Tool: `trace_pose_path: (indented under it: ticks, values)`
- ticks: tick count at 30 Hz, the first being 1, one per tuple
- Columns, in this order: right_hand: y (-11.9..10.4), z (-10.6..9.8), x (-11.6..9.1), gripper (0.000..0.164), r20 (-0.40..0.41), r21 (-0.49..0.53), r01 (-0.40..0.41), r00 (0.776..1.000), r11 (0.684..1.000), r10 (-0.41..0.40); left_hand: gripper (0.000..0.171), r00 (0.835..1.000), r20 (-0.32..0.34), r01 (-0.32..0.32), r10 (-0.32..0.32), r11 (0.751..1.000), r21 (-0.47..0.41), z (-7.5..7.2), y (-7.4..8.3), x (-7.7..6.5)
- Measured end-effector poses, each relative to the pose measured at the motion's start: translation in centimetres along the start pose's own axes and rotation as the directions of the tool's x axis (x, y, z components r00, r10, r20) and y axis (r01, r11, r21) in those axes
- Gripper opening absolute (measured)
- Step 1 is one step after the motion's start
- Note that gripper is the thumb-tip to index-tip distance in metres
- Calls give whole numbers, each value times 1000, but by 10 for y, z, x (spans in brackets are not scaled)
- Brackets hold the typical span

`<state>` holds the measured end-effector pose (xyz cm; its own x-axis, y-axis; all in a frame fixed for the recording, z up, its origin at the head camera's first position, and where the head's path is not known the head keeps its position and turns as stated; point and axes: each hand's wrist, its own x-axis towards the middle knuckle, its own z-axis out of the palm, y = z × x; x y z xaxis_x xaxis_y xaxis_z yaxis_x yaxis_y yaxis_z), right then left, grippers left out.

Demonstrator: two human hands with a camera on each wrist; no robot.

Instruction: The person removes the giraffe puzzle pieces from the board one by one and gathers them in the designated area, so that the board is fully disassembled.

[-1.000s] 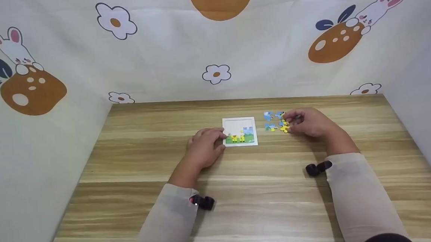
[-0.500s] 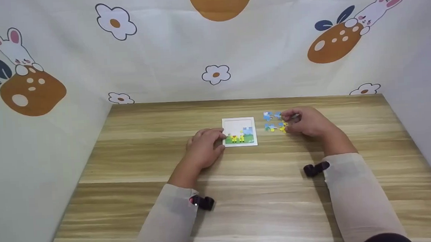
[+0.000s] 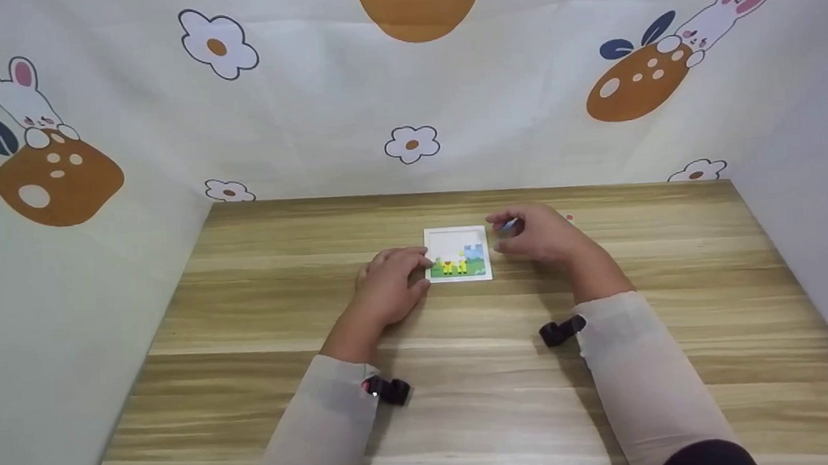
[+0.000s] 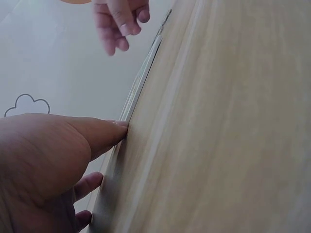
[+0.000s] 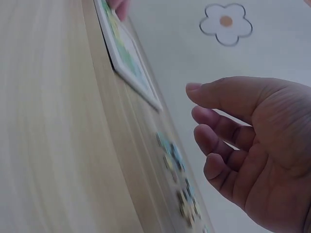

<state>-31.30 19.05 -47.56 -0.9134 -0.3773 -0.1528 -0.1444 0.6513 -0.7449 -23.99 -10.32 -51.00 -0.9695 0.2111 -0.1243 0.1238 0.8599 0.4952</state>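
A white-framed jigsaw puzzle (image 3: 458,253) lies on the table, partly filled with green, yellow and blue pieces along its bottom and right side. My left hand (image 3: 391,284) holds its left edge, thumb by the near corner and fingertips on the rim. In the left wrist view the thumb (image 4: 109,133) meets the frame's edge. My right hand (image 3: 536,233) hovers just right of the frame, fingers loosely bent and thumb apart. Nothing lies between them in the right wrist view. Loose puzzle pieces (image 5: 187,204) lie below that hand, mostly hidden by it in the head view.
The wood-grain table (image 3: 300,254) meets a patterned cloth wall (image 3: 319,87) at its back. Each sleeve carries a small black wrist camera, one on the left (image 3: 391,390) and one on the right (image 3: 562,330).
My right hand has moved left from the right side of the loose pieces toward the frame, covering most of them. My left hand stays at the frame's left edge.
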Motion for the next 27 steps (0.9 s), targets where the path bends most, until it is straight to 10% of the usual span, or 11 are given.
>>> trace_pose_path:
  ticks: [27]
  values:
    - [-14, 35, 12, 43, 78, -115, -3, 997, 993, 12, 32, 1000, 2, 1, -1, 1000, 0, 2, -1, 1]
